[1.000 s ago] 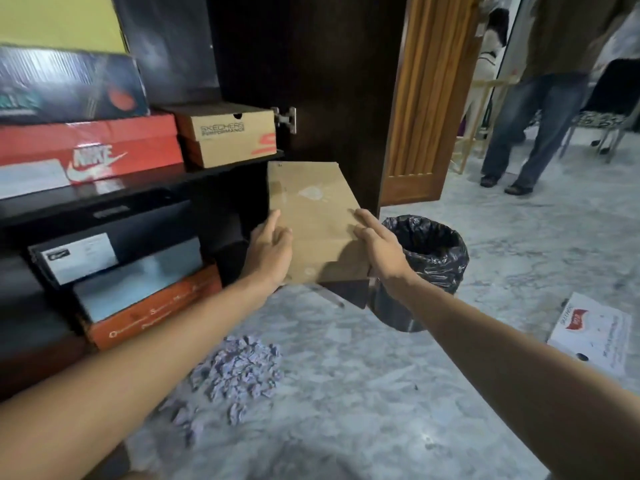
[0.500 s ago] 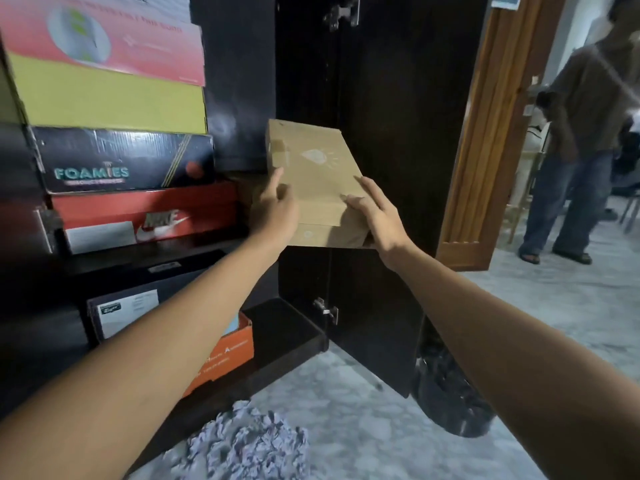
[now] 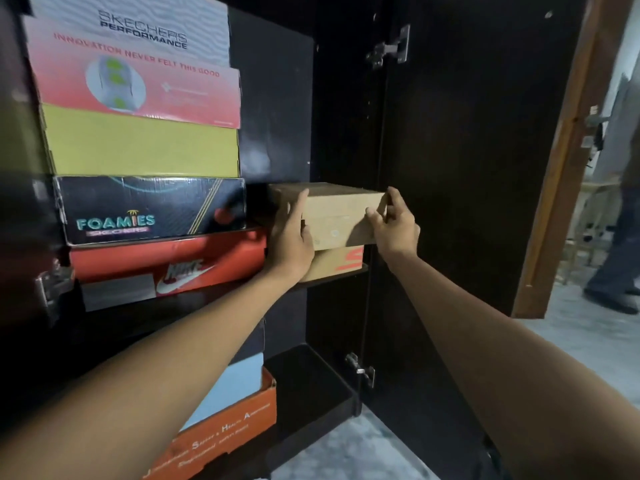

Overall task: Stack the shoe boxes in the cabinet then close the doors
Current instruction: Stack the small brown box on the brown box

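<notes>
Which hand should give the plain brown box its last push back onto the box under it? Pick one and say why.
Right, probably. The right hand holds the plain brown box at its near right corner, behind the face to push. The left hand lies along its left side, squeezed beside the Foamies box.

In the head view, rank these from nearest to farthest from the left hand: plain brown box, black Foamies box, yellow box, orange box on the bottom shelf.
From the left hand:
1. Plain brown box, gripped at its left side.
2. Black Foamies box, just left.
3. Yellow box, up left.
4. Orange box, far below.
</notes>
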